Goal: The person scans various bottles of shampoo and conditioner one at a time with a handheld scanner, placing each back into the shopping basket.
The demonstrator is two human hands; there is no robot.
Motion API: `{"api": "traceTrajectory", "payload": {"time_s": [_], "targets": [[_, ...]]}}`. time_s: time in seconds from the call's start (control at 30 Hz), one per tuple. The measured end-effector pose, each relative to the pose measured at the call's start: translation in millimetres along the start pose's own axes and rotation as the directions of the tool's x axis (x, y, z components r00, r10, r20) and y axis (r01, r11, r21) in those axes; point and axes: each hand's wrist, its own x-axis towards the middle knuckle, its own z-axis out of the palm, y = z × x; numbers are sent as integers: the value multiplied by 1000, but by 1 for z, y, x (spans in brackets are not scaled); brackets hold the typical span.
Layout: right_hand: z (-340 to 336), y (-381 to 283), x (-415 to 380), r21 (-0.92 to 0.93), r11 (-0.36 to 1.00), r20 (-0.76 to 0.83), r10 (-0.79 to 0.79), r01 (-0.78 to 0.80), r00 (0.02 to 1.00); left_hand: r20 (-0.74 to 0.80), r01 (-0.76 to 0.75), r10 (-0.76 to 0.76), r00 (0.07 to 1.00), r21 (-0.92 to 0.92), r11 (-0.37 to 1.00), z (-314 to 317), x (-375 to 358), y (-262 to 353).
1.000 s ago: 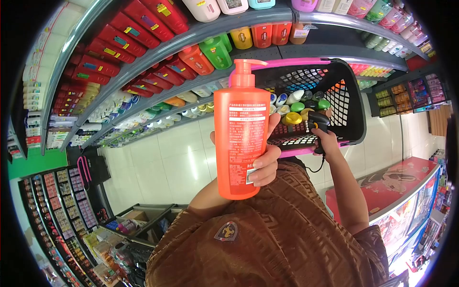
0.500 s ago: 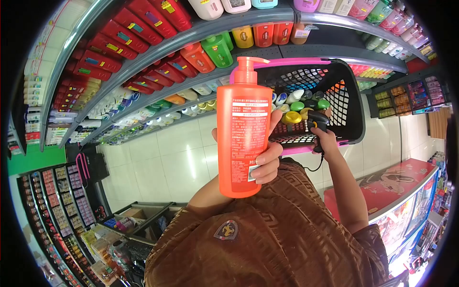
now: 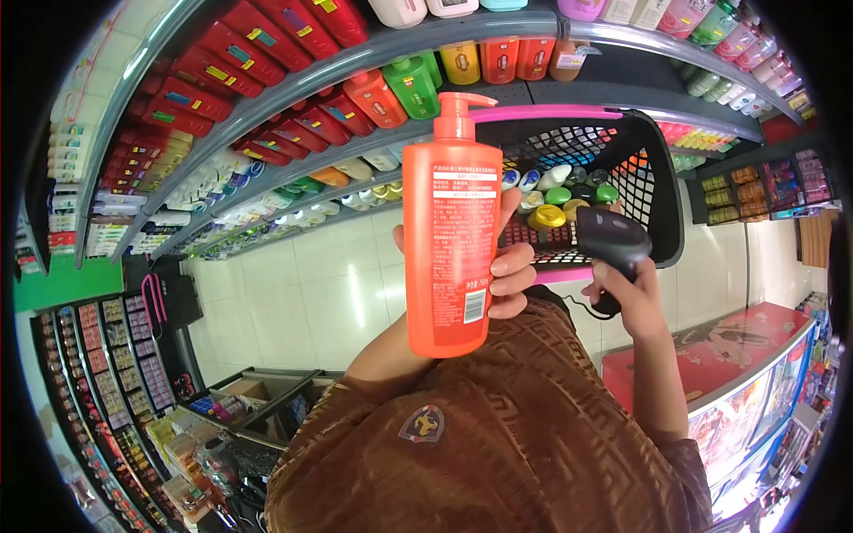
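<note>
An orange-red pump bottle (image 3: 451, 240) stands upright in front of my chest, its printed back label and barcode facing me. My left hand (image 3: 512, 282) is wrapped around it from behind, fingers showing along its right side. A black barcode scanner (image 3: 613, 236) is gripped in my right hand (image 3: 635, 298), to the right of the bottle and apart from it; its cable hangs below. Behind both hands is a black shopping basket (image 3: 668, 200) with a pink rim. Several bottles lie inside it, with yellow, green and white ones showing; the pump bottle and scanner hide part of it.
Curved store shelves (image 3: 498, 34) filled with red, green and orange bottles run across the back. A red-topped display case (image 3: 711, 351) stands at the right. Racks of small packets (image 3: 111, 373) are at the left, above an open-topped glass case (image 3: 267, 404).
My right hand has raised the scanner up and nearer, away from the basket. The bottle has turned slightly and risen a little, showing more of its barcode.
</note>
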Motion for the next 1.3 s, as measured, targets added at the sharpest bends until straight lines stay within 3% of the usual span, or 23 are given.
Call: {"api": "traceTrajectory", "payload": {"time_s": [0.07,0.17,0.2,0.27,0.33,0.4,0.73,0.8,0.9,1.3], "targets": [[16,-25,-19,-15,1000,83,-23,25,996,18,-1,2,1000,-79,997,-5,-1,1],[37,-45,-37,-283,877,228,-332,388,915,-25,10,-12,1000,-83,996,1,-2,0],[40,-48,-40,-283,876,227,-334,390,915,-82,2,-9,997,-89,996,4,-3,0],[46,-50,-45,-460,796,372,-230,394,899,-81,-39,30,996,-109,993,-4,-2,-7],[56,-48,-47,-472,776,372,-255,419,892,-76,-83,74,994,-130,988,-5,-2,-11],[59,-44,-45,-539,646,391,-377,541,840,-94,-92,83,992,-104,990,-1,0,-11],[59,-49,-42,-568,579,467,-358,585,808,-110,-117,114,987,-24,993,15,-3,-10],[59,-49,-43,-563,573,460,-382,596,801,-206,-193,169,964,-100,976,25,-1,-12],[59,-50,-45,-562,562,478,-377,607,793,-75,-118,114,991,-54,991,9,-5,-10],[62,-41,-52,-547,537,495,-411,642,765,-81,-102,96,992,-67,993,4,-12,-13]]}}
